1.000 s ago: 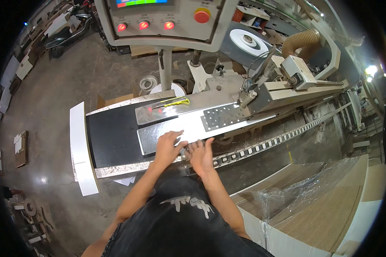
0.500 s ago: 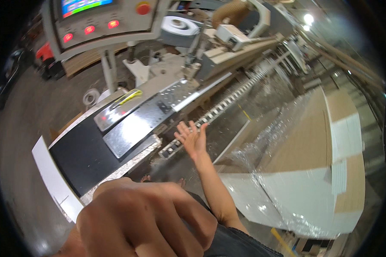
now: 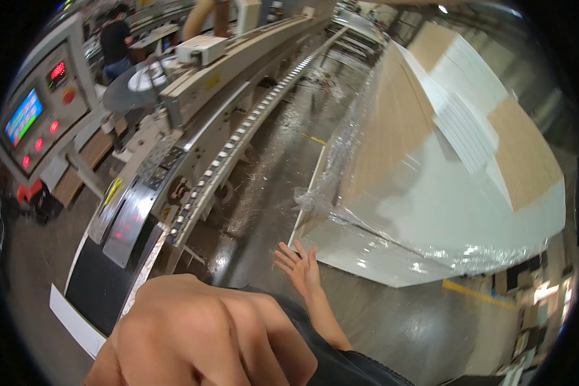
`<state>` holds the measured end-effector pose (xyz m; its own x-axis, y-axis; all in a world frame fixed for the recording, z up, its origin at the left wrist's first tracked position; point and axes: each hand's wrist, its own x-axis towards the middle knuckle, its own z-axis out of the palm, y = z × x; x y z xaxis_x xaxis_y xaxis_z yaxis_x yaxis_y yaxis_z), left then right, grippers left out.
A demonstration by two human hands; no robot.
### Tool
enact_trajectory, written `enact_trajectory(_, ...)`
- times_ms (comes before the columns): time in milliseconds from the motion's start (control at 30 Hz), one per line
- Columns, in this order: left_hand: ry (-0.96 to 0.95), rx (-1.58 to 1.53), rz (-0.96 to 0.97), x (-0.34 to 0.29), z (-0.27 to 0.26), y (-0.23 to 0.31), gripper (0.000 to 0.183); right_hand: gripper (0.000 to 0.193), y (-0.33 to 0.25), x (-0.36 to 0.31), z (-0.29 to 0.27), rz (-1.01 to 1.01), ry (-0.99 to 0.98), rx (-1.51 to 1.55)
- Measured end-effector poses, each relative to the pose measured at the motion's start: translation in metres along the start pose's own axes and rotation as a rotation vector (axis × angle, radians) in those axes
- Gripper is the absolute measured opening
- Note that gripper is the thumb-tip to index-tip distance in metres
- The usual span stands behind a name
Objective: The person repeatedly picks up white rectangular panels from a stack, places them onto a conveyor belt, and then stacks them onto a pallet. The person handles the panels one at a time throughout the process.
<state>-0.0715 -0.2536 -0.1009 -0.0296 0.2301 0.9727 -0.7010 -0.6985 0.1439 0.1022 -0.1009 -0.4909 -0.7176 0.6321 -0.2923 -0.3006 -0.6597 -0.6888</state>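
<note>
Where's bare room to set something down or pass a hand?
The black bed between the metal plate and white strip; the nearer floor between the block-lined rail and film-wrapped stack. Crowded: around the yellow tool and the stack's loose boards.

I can read no words or numbers for certain: beyond and to the left of my bare left hand (image 3: pixel 206 328), the flat grey metal control panel (image 3: pixel 53 110) carries a small red-lit digital display (image 3: pixel 57 72) whose figures blur, and a rectangular colour screen (image 3: pixel 23 117) in blue, green and red whose writing is too small. Well ahead of that same hand, a small yellow patch (image 3: pixel 211 82) on the long beige metal beam (image 3: pixel 238 59) is equally illegible.
</note>
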Motion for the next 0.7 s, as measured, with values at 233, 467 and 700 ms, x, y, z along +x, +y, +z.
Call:
enact_trajectory(233,0.033,-0.110,-0.225,0.019,0.048,-0.141,0.058,0.093,-0.051,-0.085,-0.089,-0.182,0.155,-0.004)
enact_trajectory(467,-0.349,1.057,-0.362,0.112,-0.033,-0.233,0.047,0.088,-0.065,-0.153,-0.175,-0.349,0.370,0.093)
enact_trajectory(700,-0.475,1.948,-0.215,0.126,-0.122,-0.298,0.049,0.082,-0.063,-0.182,-0.204,-0.442,0.572,0.192)
